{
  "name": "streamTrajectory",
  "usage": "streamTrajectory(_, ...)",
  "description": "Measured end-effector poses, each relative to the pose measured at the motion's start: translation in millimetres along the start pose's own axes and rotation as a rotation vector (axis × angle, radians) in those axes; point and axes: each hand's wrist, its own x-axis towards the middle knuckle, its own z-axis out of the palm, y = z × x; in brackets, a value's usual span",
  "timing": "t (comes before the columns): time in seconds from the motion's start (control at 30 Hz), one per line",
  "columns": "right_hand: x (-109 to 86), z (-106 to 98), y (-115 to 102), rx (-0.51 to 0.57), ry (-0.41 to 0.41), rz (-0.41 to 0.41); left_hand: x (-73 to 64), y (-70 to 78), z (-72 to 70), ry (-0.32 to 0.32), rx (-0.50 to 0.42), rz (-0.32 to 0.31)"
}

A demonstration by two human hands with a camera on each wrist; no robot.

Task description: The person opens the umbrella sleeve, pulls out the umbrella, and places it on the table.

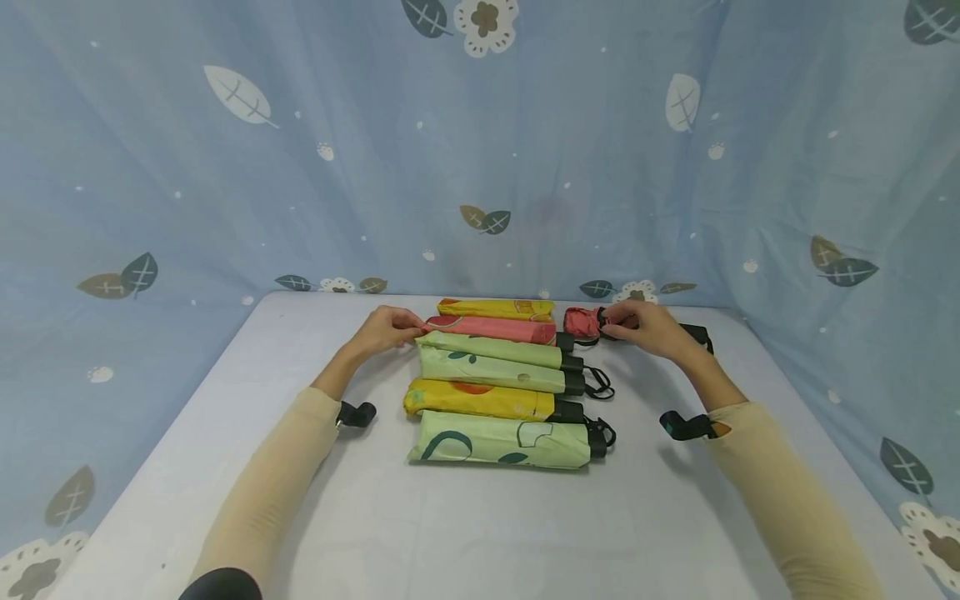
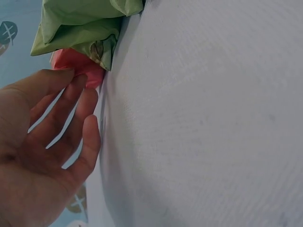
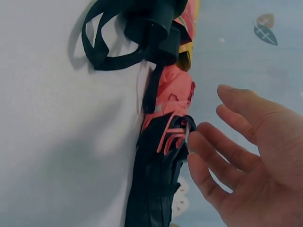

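Observation:
A row of folded umbrellas lies on the white table. In the row's rear half is a red umbrella (image 1: 495,328) with a black handle. My left hand (image 1: 387,328) pinches its left end between thumb and index finger; in the left wrist view the other fingers of this hand (image 2: 57,137) are spread and loosely bent. To the right of the row lies a red-and-black folded bundle (image 3: 158,156), its kind unclear. My right hand (image 3: 246,156) is beside it, thumb apart from the fingers, fingertips close to its edge; I cannot tell if they touch.
Behind the red umbrella lies a yellow umbrella (image 1: 525,308). In front come green umbrellas (image 1: 487,369), another yellow umbrella (image 1: 480,400) and a green one (image 1: 502,440) nearest me. Black wrist straps (image 1: 600,383) stick out rightward. A blue patterned curtain (image 1: 405,167) hangs behind the table (image 1: 495,533).

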Motion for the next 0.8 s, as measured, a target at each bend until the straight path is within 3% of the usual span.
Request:
streamTrajectory(0.43, 13.7, 15, -9, 0.053, -0.051, -0.090, 3.3, 1.7, -1.1, 0.015, -0.057, -0.015)
streamTrajectory(0.8, 19.5, 31, -12, 0.099, -0.130, -0.060, -0.7, 1.0, -1.4, -0.008, -0.077, 0.001)
